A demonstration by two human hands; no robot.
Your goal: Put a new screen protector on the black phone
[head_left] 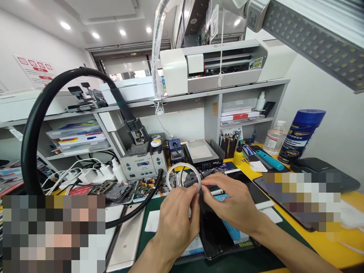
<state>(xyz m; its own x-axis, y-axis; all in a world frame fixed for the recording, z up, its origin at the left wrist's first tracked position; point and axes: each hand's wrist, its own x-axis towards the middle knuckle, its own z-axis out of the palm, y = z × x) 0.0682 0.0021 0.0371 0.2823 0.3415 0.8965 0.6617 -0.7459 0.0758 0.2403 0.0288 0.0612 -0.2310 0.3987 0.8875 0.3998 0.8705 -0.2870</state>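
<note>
A thin white ring that looks like a roll of narrow tape (183, 165) is held up over the bench. My left hand (176, 220) pinches its lower edge between thumb and fingers. Thumb and forefinger of my right hand (231, 199) are pressed together against the ring's right side; whether they hold a loose end of tape I cannot make out. Below and between my hands lies a black phone (214, 231), screen up, partly over a light blue sheet. A white-framed phone (265, 199) with a dark screen sits beyond my right wrist.
Behind stand a hot-air station (142, 167), a heating plate (201, 153) and a tray of small parts (148, 187). A black hose (27, 132) arches at left. A blue spray can (301, 134) stands at right. A gold phone (125, 242) lies left on the green mat (150, 206).
</note>
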